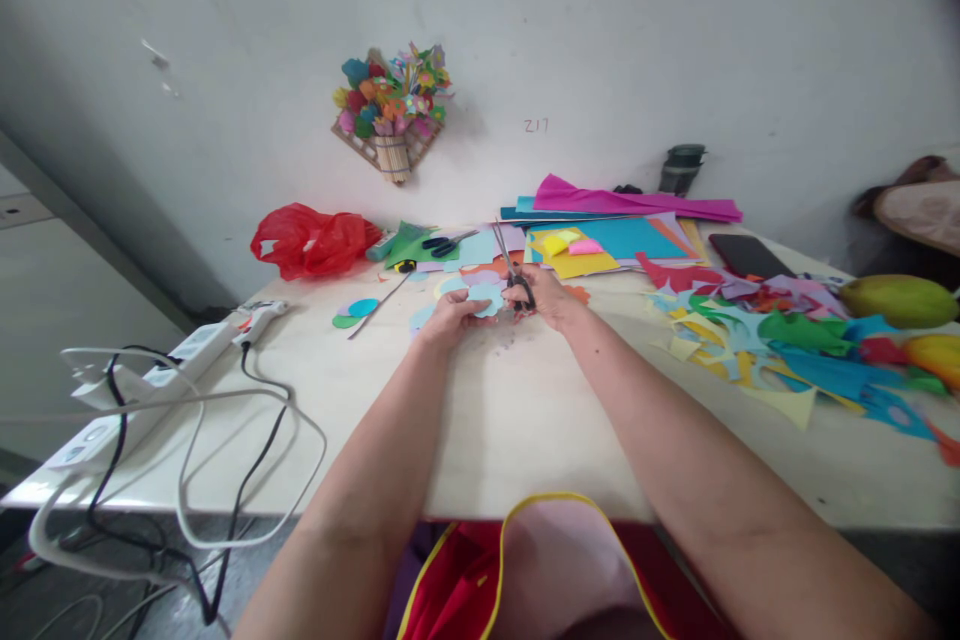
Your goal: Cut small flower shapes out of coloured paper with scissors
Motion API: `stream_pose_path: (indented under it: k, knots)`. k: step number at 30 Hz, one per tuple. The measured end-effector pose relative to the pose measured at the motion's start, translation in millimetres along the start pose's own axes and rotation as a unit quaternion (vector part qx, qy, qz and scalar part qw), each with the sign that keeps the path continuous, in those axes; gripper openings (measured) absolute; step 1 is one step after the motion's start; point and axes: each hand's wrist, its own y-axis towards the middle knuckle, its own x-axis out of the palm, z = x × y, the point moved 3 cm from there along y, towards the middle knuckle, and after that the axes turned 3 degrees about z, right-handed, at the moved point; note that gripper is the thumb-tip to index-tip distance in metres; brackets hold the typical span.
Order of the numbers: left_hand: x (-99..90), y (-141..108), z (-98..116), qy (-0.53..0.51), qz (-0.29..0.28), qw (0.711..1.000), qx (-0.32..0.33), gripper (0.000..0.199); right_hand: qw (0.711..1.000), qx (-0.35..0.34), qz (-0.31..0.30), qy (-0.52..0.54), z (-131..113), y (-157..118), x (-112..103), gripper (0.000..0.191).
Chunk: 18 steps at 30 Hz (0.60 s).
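Observation:
Between the thumb and fingers of my left hand (451, 313) is a light blue paper flower (486, 299) with a scalloped edge. My right hand (547, 296) grips a pair of scissors (513, 265) by its black handles, the blades pointing up and away from me. The two hands are close together, with the flower just left of the scissor handles. Behind them lie more cut paper shapes in lilac and orange (480, 272). Tiny paper bits (504, 338) are scattered on the table below my hands.
Power strips (187, 350) with looping cables occupy the left. A red plastic bag (311, 242), a second pair of scissors (441, 246) and a tape measure (405, 267) lie behind. Coloured sheets (645, 238), a phone (750, 257) and paper scraps (750, 340) spread rightward.

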Motion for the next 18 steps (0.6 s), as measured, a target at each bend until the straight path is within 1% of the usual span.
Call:
stream_pose_path:
  k: [7,15,18]
  knots:
    - [-1.4,2.0,-2.0,-0.002,-0.004,1.000,0.001,0.033,1.000,-0.021,-0.013,-0.011,1.2,1.6,-1.3,0.026]
    - [-0.8,1.8,-1.9,0.002,-0.006,1.000,0.004,0.036,1.000,-0.003,0.005,0.000,2.0,1.4,0.4,0.027]
    - [-0.7,2.0,-1.9,-0.001,-0.006,1.000,0.005,0.036,1.000,-0.005,0.008,0.004,1.0,0.6,1.1,0.027]
